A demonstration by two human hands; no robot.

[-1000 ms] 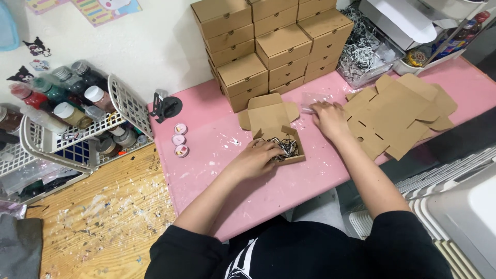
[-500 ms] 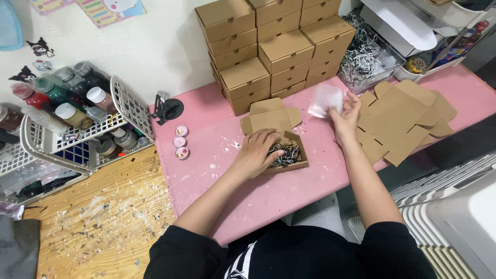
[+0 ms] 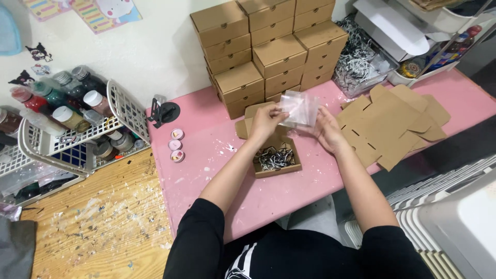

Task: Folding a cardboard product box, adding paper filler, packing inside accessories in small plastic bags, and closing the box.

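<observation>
- A small clear plastic bag (image 3: 299, 108) is held up above the pink table (image 3: 206, 150), just over the open cardboard box (image 3: 276, 157); it is pinched at both sides.
- The left hand (image 3: 266, 121) is closed on the bag's left edge; the right hand (image 3: 328, 129) is closed on its right and lower edge; the two hands are kept close together, joined only by the bag.
- The open box is seen to be lined with black and white shredded paper (image 3: 275, 156); its lid flap is tipped back towards the stacked boxes.
- A stack of closed cardboard boxes (image 3: 268, 51) is ranged behind, against the wall.
- Flat unfolded box blanks (image 3: 392, 124) are piled just to the right of the right hand.
- Three small round pink pots (image 3: 176, 144) are lined up well to the left; a white wire basket of paint bottles (image 3: 72, 124) is set beyond them.
</observation>
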